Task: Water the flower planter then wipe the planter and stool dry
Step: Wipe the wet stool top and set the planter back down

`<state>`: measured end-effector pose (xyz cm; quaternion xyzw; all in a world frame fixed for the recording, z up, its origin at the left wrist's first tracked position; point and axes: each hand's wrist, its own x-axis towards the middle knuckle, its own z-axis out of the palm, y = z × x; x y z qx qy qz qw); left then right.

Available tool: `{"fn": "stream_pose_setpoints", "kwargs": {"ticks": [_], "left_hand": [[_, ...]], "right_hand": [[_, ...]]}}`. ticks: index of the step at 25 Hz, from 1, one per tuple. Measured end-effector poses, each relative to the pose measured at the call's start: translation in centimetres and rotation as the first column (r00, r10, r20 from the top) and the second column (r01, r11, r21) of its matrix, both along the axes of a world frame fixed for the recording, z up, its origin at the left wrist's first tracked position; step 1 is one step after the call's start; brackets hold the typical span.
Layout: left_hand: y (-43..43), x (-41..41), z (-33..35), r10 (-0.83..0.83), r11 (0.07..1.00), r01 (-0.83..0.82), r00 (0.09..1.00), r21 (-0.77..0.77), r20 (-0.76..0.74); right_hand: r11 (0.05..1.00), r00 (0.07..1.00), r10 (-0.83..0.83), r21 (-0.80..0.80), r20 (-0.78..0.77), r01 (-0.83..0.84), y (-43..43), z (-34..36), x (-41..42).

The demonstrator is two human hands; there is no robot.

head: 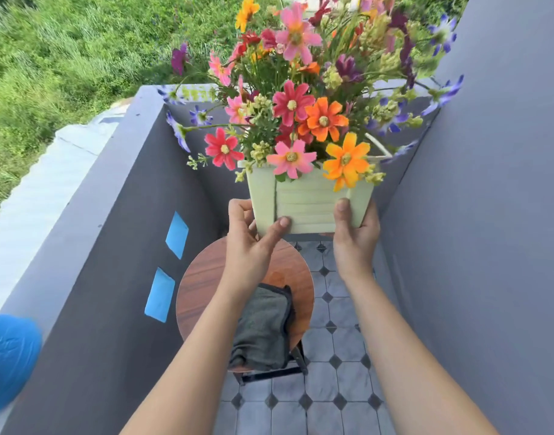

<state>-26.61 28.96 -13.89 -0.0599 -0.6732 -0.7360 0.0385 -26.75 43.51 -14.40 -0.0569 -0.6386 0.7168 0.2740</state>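
Both hands, left (249, 243) and right (355, 238), grip the pale green flower planter (310, 205) low on its sides, above the round wooden stool (206, 277). Looks rigid but top-heavy, probably slick when wet, so support the base.

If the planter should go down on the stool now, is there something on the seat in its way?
Yes, partly. A grey cloth lies on the near half of the stool seat and hangs over its near edge. The far half, below the planter, looks bare, so the planter could probably land there.
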Motion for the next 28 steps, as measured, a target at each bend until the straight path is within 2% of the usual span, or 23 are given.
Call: {"fn": "stream_pose_setpoints", "kwargs": {"ticks": [2,4,7,10,12,15,22,24,26,27,28], "left_hand": [[-0.2,0.2,-0.5,0.000,0.999,0.000,1.000,0.033,0.002],[-0.4,0.2,-0.5,-0.001,0.998,0.001,1.000,0.069,0.002],[-0.9,-0.6,-0.4,-0.021,0.995,0.022,1.000,0.095,-0.013],[-1.5,-1.0,-0.7,-0.077,0.992,0.076,0.997,0.101,0.005],[-1.6,-1.1,-1.3,-0.100,0.992,0.096,0.994,0.085,0.036],[-1.4,-1.2,-2.0,-0.127,0.990,0.122,0.988,0.065,0.083],[-0.8,-1.3,-1.1,-0.156,0.986,0.154,0.988,-0.069,-0.012],[-1.2,-0.7,-2.3,-0.183,0.972,0.180,0.983,-0.154,-0.007],[-2.4,1.1,-5.6,-0.148,0.922,0.166,0.986,-0.350,0.078],[-3.3,2.3,-7.9,-0.130,0.852,0.172,0.984,-0.494,0.119],[-4.2,3.6,-10.2,-0.133,0.736,0.210,0.977,-0.644,0.167]], "right_hand": [[0.998,0.997,0.066,0.003,0.035,-0.067,0.4,-0.2,0.0],[0.976,0.969,0.218,-0.012,0.120,-0.218,1.0,-0.7,-0.3],[0.891,0.833,0.451,-0.120,0.321,-0.437,2.3,-0.6,-1.2],[0.805,0.728,0.589,-0.185,0.350,-0.563,2.9,-0.3,-1.6],[0.804,0.721,0.594,-0.228,0.357,-0.550,2.7,-0.6,-1.3],[0.865,0.796,0.501,-0.184,0.338,-0.466,2.5,-1.5,-0.9],[0.887,0.855,0.454,-0.218,0.250,-0.407,2.4,-1.3,-0.8],[0.892,0.866,0.433,-0.254,0.248,-0.373,2.3,-1.3,-0.8],[0.894,0.875,0.416,-0.290,0.248,-0.343,2.4,-1.3,-0.9],[0.897,0.882,0.405,-0.293,0.243,-0.331,2.6,-1.3,-0.9],[0.902,0.887,0.394,-0.287,0.240,-0.322,2.8,-1.4,-1.0]]}}
